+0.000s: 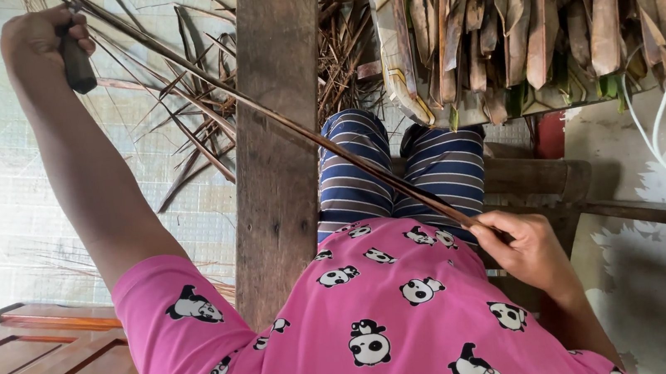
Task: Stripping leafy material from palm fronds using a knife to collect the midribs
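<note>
My left hand (pixel 40 41) is fisted tight round one dark knife handle (pixel 77 67). My right hand (pixel 528 248) pinches the near end of one long leaf rib (pixel 275 118) (fingers closed), stretched across my lap between both hands.

No packages, labels, signs or screens anywhere in view

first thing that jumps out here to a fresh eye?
The long thin brown leaf strip stretched diagonally across the frame, from the left hand raised at top left, which also grips a dark handle, down to the right hand at the lap. Next, the pink panda-print shirt filling the bottom.
</note>
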